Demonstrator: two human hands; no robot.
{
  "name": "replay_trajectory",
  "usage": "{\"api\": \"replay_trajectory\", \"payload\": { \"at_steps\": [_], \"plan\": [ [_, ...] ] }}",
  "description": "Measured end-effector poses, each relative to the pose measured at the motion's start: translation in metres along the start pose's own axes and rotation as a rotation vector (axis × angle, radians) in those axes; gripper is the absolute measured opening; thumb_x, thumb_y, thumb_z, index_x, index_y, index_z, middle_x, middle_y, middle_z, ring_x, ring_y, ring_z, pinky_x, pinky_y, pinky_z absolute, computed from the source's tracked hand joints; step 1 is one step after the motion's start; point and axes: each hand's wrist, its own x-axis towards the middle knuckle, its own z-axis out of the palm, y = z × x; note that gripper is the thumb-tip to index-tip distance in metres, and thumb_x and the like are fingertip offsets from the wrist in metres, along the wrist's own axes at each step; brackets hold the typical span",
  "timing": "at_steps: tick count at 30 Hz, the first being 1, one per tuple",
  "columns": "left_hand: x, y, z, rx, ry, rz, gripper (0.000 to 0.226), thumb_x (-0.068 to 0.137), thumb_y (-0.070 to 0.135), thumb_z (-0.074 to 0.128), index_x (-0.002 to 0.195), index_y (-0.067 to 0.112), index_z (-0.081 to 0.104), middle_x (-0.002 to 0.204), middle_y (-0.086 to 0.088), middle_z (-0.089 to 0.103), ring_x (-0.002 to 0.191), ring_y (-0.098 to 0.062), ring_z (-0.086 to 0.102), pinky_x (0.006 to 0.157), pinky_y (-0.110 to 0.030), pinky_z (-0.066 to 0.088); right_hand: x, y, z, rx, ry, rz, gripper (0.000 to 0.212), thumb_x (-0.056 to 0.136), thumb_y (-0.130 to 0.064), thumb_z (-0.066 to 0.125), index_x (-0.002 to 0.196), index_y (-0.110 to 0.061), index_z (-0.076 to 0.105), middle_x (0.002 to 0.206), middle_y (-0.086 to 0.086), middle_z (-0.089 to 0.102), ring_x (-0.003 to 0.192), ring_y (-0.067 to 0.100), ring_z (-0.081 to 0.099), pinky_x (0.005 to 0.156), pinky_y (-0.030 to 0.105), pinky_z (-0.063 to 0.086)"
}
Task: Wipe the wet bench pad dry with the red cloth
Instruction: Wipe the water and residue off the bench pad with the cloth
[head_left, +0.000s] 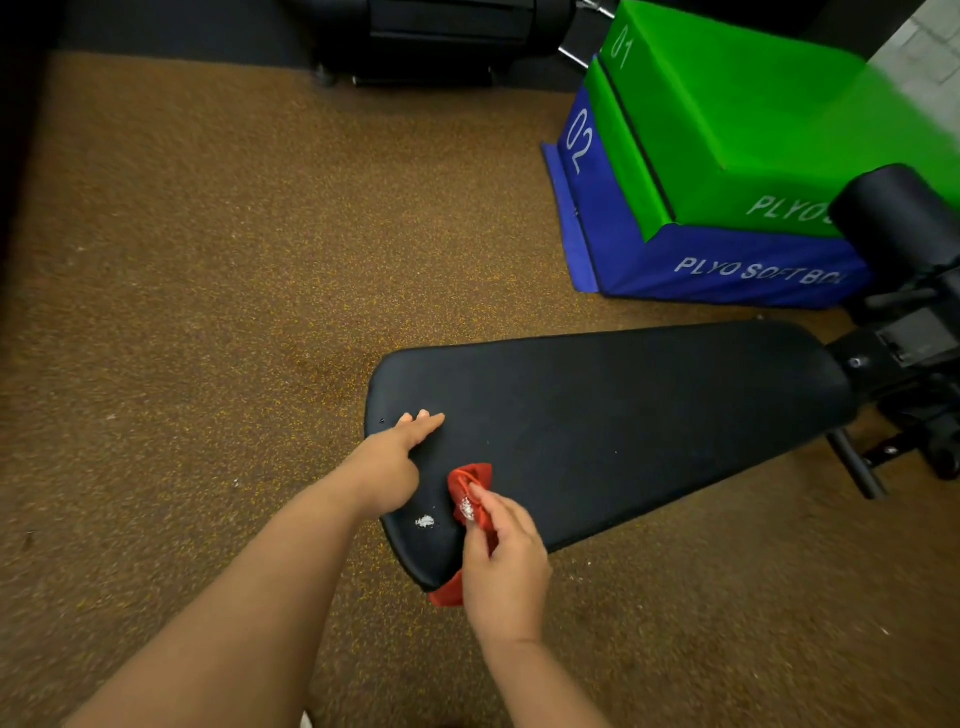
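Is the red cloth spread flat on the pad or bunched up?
Bunched: the red cloth is crumpled in the right hand, one end hanging over the bench pad edge.

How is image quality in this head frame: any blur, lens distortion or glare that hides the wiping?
Head view: wide-angle bending curves the bench pad and floor edges; the top-right corner smears where the green plyo box blurs into the wall; left edge falls into dark vignette. The right hand gripping the red cloth and the left hand stay sharp; no glare, only a small white spot.
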Motion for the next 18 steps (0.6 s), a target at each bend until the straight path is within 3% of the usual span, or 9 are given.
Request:
{"api": "replay_trajectory", "payload": {
  "at_steps": [9, 14, 18],
  "plan": [
    [-0.001, -0.002, 0.004, -0.052, 0.032, 0.019, 0.082, 0.081, -0.02, 0.028, 0.149, 0.025, 0.03, 0.16, 0.004, 0.016, 0.149, -0.008, 0.002, 0.119, -0.023, 0.005, -0.016, -0.02, 0.016, 0.142, -0.066, 0.056, 0.037, 0.09, -0.014, 0.058, 0.12, -0.035, 0.064, 0.116, -0.021, 0.06, 0.106, 0.001, 0.056, 0.099, 0.022, 0.046],
    [-0.007, -0.005, 0.006, -0.2, 0.103, 0.037, 0.08, 0.083, -0.019, 0.026, 0.148, 0.026, 0.032, 0.158, 0.006, 0.022, 0.148, -0.006, 0.006, 0.112, -0.016, 0.005, -0.003, -0.021, -0.001, 0.483, -0.115, 0.245, 0.034, 0.089, -0.013, 0.061, 0.098, -0.044, 0.069, 0.095, -0.02, 0.072, 0.087, -0.004, 0.066, 0.08, 0.02, 0.055],
    [-0.014, -0.011, 0.011, -0.275, 0.218, 0.021, 0.079, 0.084, -0.018, 0.026, 0.15, 0.025, 0.028, 0.159, 0.006, 0.017, 0.147, -0.004, 0.005, 0.11, -0.013, 0.003, 0.021, -0.017, -0.019, 0.341, 0.058, 0.15, 0.032, 0.09, -0.015, 0.059, 0.113, -0.035, 0.067, 0.107, -0.018, 0.067, 0.1, 0.002, 0.061, 0.092, 0.023, 0.047]
  ]
}}
